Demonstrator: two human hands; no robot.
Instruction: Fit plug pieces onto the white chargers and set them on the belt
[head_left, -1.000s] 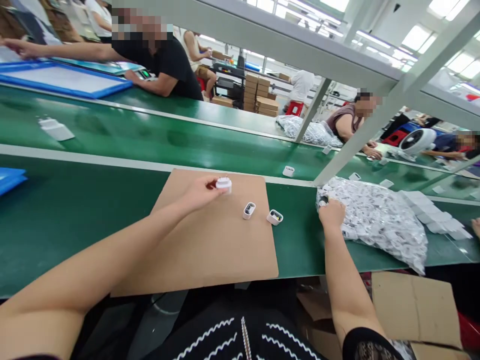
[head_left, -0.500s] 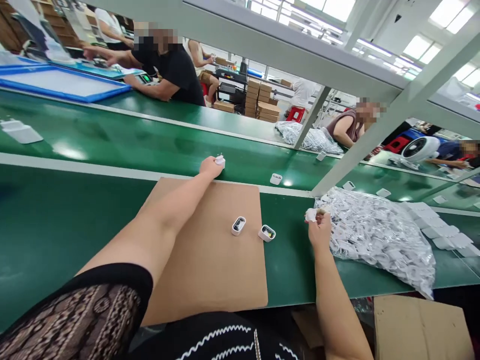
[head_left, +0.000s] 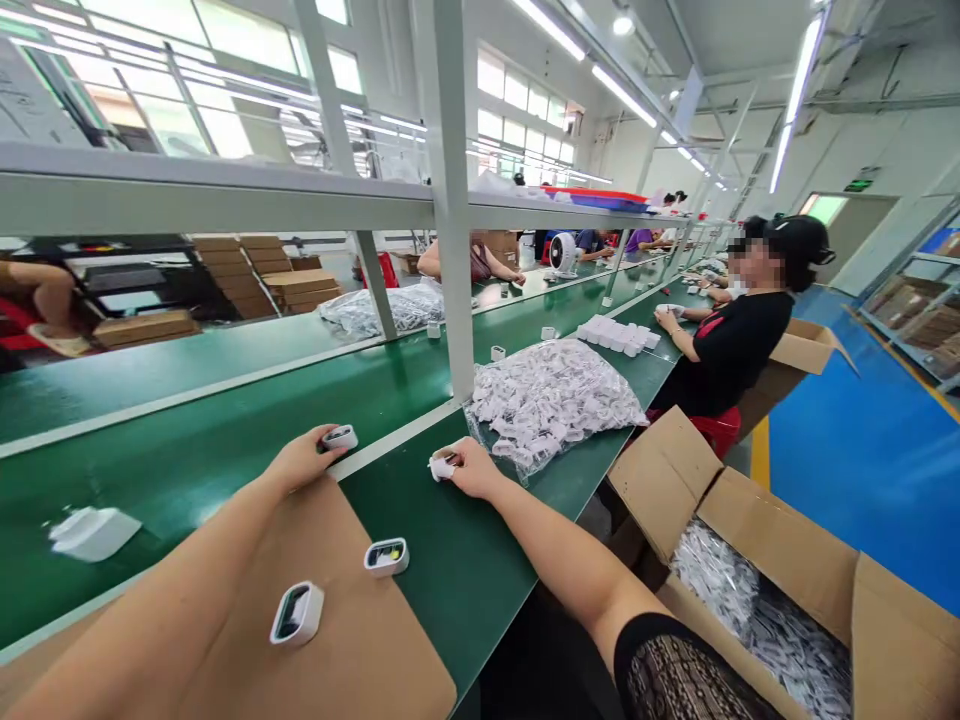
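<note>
My left hand (head_left: 300, 463) reaches over the green belt, thumb and fingers closed on an open white charger housing (head_left: 341, 437). In my right hand (head_left: 478, 470) is a small white plastic piece (head_left: 441, 466), pinched between the fingers just left of a clear bag. Two more open charger housings are near me: one (head_left: 298, 612) on the cardboard sheet (head_left: 330, 560), and another (head_left: 387, 557), with a yellow part inside, at the sheet's edge. A white charger with metal pins (head_left: 96, 532) lies on the belt at the left.
A clear bag of white plastic parts (head_left: 555, 400) lies beyond my right hand, against a metal post (head_left: 450, 300). White housings (head_left: 619, 335) are grouped behind it. A co-worker (head_left: 750, 330) sits at the right. Below stands an open carton (head_left: 787, 530).
The view has swung right. My left hand has let go of the pinned charger and now grips an open housing on the belt. My right hand still holds a small white piece.
</note>
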